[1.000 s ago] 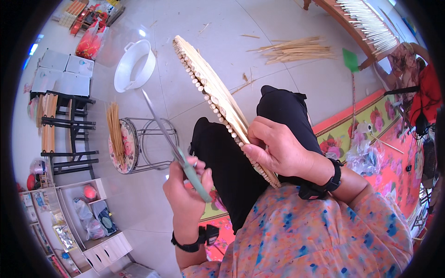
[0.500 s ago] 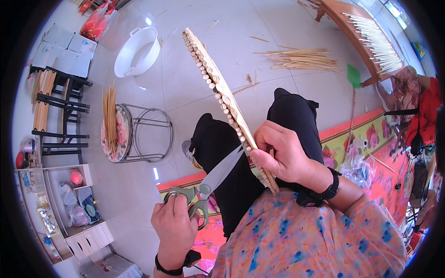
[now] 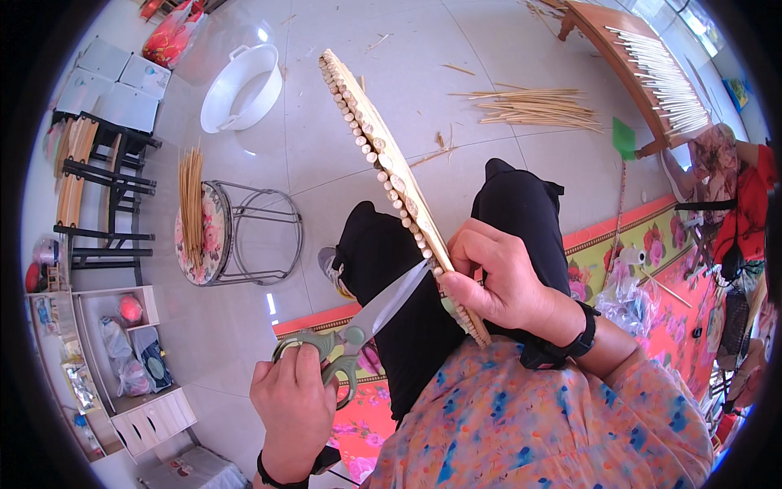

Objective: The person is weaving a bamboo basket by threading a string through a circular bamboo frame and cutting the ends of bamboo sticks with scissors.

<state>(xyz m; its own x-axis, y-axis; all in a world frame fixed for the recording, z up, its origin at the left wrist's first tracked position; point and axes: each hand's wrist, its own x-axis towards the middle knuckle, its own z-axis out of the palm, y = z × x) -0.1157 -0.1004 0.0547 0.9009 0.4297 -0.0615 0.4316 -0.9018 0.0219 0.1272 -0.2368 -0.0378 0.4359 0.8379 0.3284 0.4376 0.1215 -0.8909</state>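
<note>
My right hand (image 3: 498,281) grips the near end of a long flat panel of bound bamboo sticks (image 3: 391,175), held edge-on and slanting away over my knees. My left hand (image 3: 295,407) holds green-handled scissors (image 3: 358,326), fingers through the loops. The blades point up to the right, and their tip touches the panel's edge just beside my right fingers. I sit with black trousers (image 3: 391,269) under the panel.
A round stool (image 3: 236,236) with a floral seat carries a bundle of thin sticks (image 3: 191,191). A white tub (image 3: 236,81) stands behind it. More loose sticks (image 3: 529,106) lie on the tile floor. A wooden rack (image 3: 643,65) holds sticks at the far right. Shelves (image 3: 122,359) stand on the left.
My left hand swung the scissors from pointing away at the upper left to pointing right, bringing the blades to the panel's edge by my right hand. The panel stayed gripped.
</note>
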